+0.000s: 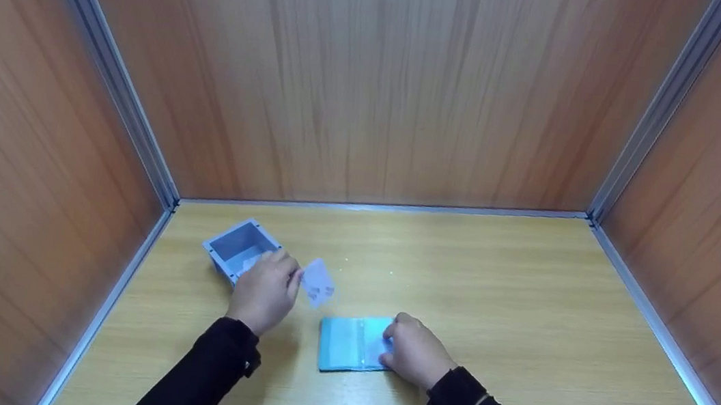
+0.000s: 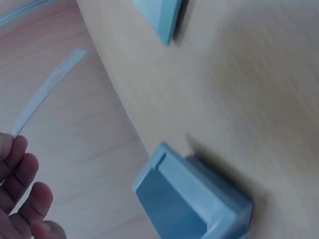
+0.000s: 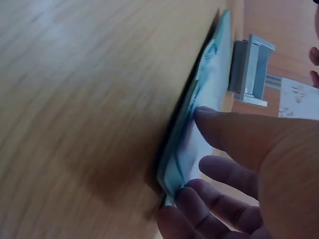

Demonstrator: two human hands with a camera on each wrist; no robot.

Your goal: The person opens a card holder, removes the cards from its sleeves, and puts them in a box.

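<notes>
L hand (image 1: 264, 290) lifts a card (image 1: 318, 283); R hand (image 1: 414, 351) holds down a card holder (image 1: 350, 343).

Card: white w/ small print, pinched at one edge by L fingers (image 2: 22, 169), held in the air, tilted, just R of L hand and above-left of the blue holder, not touching it. L hand sits right in front of an open blue box (image 1: 237, 251) near the table's (image 1: 527, 305) back-left corner. Holder lies flat on the table betw. both hands' reach, closer to R. R fingers (image 3: 234, 134) rest on its right part, thumb on top, other fingertips curled at its near edge; the wrist view shows it edge-on, box (image 3: 251, 69) behind it. Black sleeves on both arms.
</notes>
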